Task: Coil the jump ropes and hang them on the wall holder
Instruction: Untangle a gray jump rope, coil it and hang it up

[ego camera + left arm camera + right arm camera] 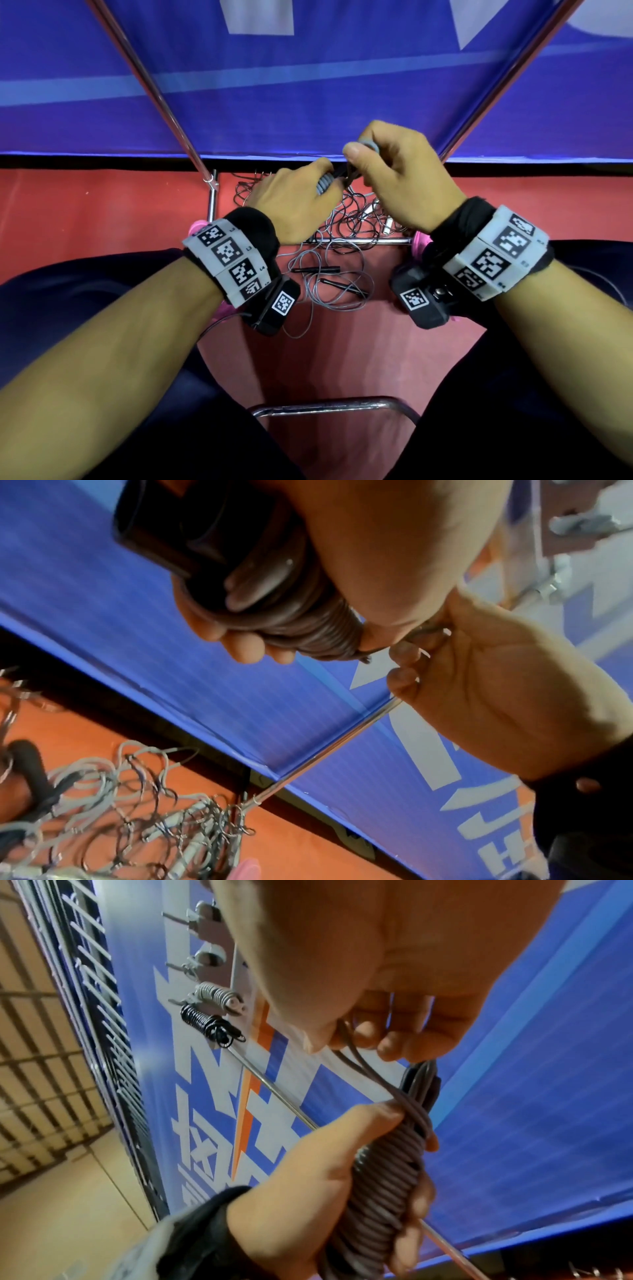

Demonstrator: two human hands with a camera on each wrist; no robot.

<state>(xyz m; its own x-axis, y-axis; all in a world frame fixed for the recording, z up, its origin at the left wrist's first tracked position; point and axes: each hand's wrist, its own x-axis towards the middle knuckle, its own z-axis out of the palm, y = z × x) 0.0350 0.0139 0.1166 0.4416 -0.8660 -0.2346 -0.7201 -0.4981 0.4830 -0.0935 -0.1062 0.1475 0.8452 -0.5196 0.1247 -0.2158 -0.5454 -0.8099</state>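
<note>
1. Gripping the coiled grey jump rope (pixel 323 183) round its tight windings, the left hand (pixel 294 202) was held out ahead of the knees, with its fingers curled about the bundle.
2. The right hand (pixel 404 174) was right against it. Its thumb and fingers pinched a loose loop of the same rope at the bundle's upper end.
3. Both hands hovered above a tangle of jump ropes (pixel 349 212) on the red floor (pixel 102 212). A loose grey rope with black handles (pixel 317 269) lay nearer the person.
4. Two slanted metal rods (pixel 164 99) rose in front of a blue banner (pixel 308 102).
5. On the right wrist view, the wall holder (pixel 210 957) carried a pale grey coil (pixel 219 999) and a black coil (pixel 205 1024) side by side, well apart from the hands.
</note>
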